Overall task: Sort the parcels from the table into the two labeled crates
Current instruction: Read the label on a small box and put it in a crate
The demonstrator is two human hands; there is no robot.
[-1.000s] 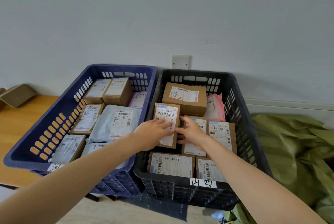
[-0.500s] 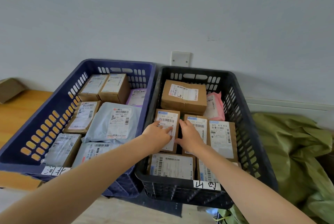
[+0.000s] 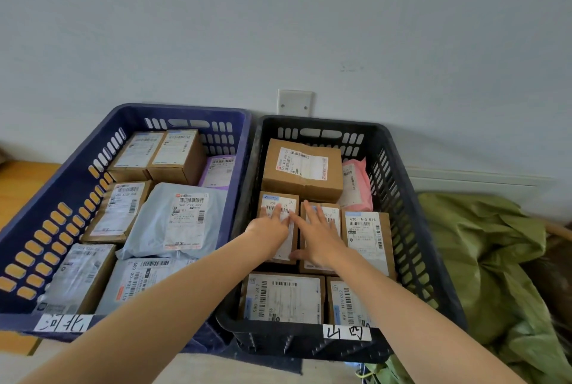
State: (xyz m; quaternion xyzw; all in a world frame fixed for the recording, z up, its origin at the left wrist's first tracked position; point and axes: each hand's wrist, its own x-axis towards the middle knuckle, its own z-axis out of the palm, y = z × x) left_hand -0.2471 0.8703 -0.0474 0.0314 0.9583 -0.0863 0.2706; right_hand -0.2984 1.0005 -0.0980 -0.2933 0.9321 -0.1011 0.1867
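Two crates stand side by side against the wall: a blue crate (image 3: 52,197) on the left and a black crate (image 3: 405,207) on the right, each with a handwritten label on its front rim. Both hold several labelled cardboard and bag parcels. My left hand (image 3: 272,228) lies flat, fingers straight, on a small cardboard parcel (image 3: 275,202) standing in the middle of the black crate. My right hand (image 3: 318,235) rests flat beside it on the neighbouring small parcel (image 3: 328,213), its thumb against the first parcel's side.
A large brown box (image 3: 301,168) and a pink bag (image 3: 357,185) sit at the back of the black crate. A pale blue mailer (image 3: 182,219) lies in the blue crate. A green sack (image 3: 495,259) is heaped to the right. Wooden table surface (image 3: 18,179) shows at left.
The small parcel has settled lower and further back between its neighbours in the black crate. Both hands have flattened on top of the parcels. The view has moved closer.
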